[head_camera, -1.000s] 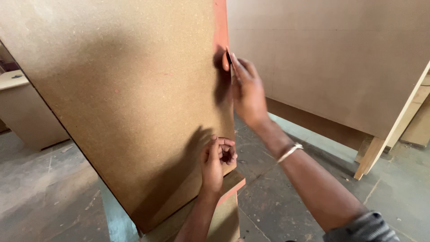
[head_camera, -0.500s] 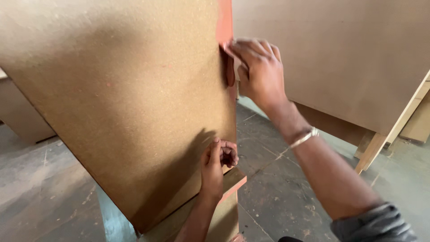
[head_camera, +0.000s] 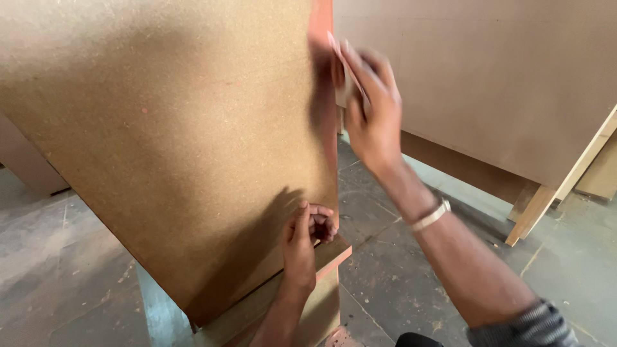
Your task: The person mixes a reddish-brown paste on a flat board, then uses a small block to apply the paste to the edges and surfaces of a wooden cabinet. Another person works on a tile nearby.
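A large brown particle-board panel (head_camera: 173, 141) stands tilted on edge in the centre and left of the view, its broad face toward the camera. An orange-red edge band (head_camera: 324, 96) runs down its right-hand edge. The panel's lower end rests on a lower wooden piece with an orange-red front edge (head_camera: 334, 254), which stands on the grey concrete floor (head_camera: 385, 283).

The left hand (head_camera: 307, 234) is at the panel's lower right corner. Its fingers are curled inward against the panel face, close to the edge; whether they pinch anything cannot be told from this view.

The right hand (head_camera: 369, 109) is at the upper part of the banded edge and is motion-blurred. Its fingers are extended and close together, pressed over a small pale flat piece (head_camera: 344, 67) that lies against the edge band; the nature of that piece cannot be told. A silver-coloured bracelet (head_camera: 430, 215) sits on the right wrist, and a dark striped sleeve (head_camera: 527, 324) covers the upper forearm.

Behind the right arm, a second large brown board (head_camera: 501, 77) leans on a pale wooden frame (head_camera: 559, 186) at the right.
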